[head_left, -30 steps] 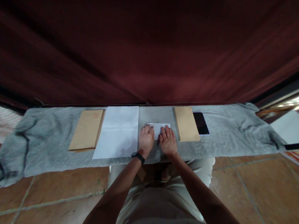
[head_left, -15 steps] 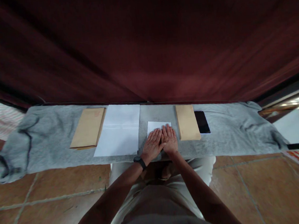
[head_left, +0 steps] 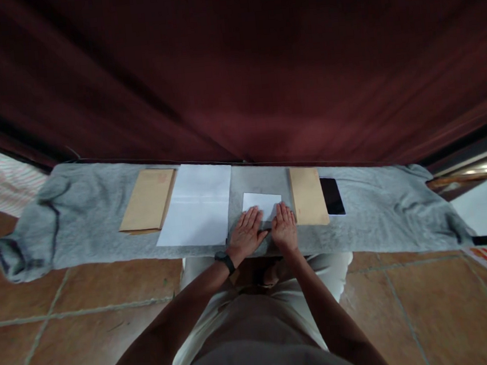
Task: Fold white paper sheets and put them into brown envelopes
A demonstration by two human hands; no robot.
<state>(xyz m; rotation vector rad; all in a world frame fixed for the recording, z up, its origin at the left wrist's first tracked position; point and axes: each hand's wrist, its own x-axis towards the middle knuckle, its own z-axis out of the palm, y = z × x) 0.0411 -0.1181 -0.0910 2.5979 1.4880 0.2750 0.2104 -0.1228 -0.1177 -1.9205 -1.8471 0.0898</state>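
A small folded sheet of white paper (head_left: 263, 202) lies flat on the grey cloth in front of me. My left hand (head_left: 246, 232) rests palm down over its lower left corner, fingers stretched out, with a dark watch on the wrist. Over the lower right corner lies my right hand (head_left: 284, 227), flat with straight fingers. A gap shows the paper's middle between the two hands. Left of it is a stack of large white paper sheets (head_left: 196, 205). Close to my right hand sits a brown envelope (head_left: 308, 196).
Grey cloth (head_left: 383, 203) covers the narrow table. More brown envelopes (head_left: 147, 200) lie at the left, and a dark-screened phone (head_left: 332, 196) is beside the right envelope. A dark red curtain (head_left: 233, 80) hangs behind the table; tiled floor (head_left: 120, 292) is below.
My hands have moved apart from the middle of the small paper, left and right, uncovering more of it. The view has shifted slightly.
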